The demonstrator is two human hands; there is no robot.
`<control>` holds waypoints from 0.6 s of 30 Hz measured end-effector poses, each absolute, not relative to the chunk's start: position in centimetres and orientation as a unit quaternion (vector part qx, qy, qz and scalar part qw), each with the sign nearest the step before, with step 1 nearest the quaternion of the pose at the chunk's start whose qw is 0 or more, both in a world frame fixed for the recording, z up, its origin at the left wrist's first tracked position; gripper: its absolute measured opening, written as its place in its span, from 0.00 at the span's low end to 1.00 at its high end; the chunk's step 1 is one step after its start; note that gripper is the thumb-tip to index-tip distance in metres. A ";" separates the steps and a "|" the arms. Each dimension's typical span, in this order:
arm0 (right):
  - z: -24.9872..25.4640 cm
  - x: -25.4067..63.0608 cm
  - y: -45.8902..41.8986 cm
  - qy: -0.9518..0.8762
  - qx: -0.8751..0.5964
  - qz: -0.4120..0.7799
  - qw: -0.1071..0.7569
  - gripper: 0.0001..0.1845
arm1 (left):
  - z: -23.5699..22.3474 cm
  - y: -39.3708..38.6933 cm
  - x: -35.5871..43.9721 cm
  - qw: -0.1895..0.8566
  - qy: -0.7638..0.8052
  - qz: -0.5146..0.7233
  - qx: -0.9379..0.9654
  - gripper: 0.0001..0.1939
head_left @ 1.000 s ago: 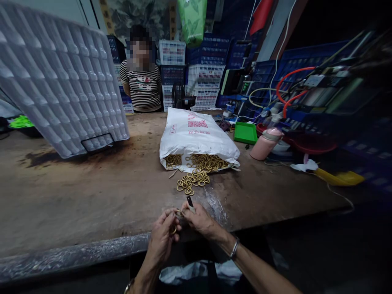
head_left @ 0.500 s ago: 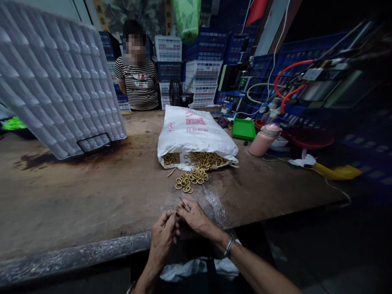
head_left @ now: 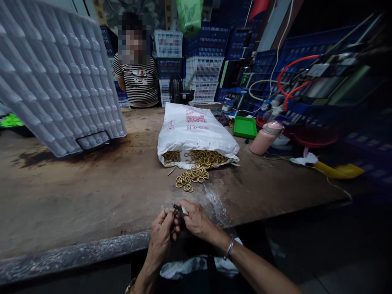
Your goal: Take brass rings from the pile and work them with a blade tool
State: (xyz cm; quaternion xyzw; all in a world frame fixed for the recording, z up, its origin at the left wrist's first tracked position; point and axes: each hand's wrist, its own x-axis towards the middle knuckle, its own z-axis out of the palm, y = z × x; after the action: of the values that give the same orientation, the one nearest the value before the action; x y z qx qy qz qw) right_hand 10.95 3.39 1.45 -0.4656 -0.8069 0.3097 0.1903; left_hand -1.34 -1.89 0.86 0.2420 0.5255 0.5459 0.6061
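Note:
Low over the table's front edge, my left hand [head_left: 161,230] pinches a small yellowish ring [head_left: 174,212], mostly hidden by the fingers. My right hand [head_left: 198,220] is closed round a small knife [head_left: 184,210] with a pale handle. Its short dark blade lies against the ring or right beside it; I cannot tell which. Just beyond my hands, a loose pile of brass-coloured rings [head_left: 191,178] spills from the open mouth of a white woven sack [head_left: 196,134]. More rings show inside the sack.
A clear moulded plastic tray [head_left: 67,81] stands tilted at left on the wooden table [head_left: 92,196]. To the right are a green tray [head_left: 245,127], a pink bottle [head_left: 266,139] and a machine with orange hoses [head_left: 318,73]. Someone in a striped shirt [head_left: 139,79] stands behind.
The knife has turned in my right hand: its blade now points left toward the left fingers, and more pale handle shows. My left hand stays nearly in place.

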 end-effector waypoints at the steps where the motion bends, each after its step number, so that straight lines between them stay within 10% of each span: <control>1: 1.3 11.0 3.3 -0.820 -0.458 0.294 0.176 0.11 | 0.7 -1.9 -1.4 0.603 0.527 0.546 0.247 0.16; 18: 0.5 11.5 5.4 -0.840 -0.518 0.150 0.067 0.15 | 2.0 -2.8 -1.5 0.642 0.489 0.536 0.250 0.15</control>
State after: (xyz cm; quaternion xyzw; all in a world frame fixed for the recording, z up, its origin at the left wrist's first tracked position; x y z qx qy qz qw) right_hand 11.47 5.37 0.50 -0.5175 -0.8398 0.1501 0.0667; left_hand -1.54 -2.83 1.95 0.2502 0.4886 0.5357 0.6416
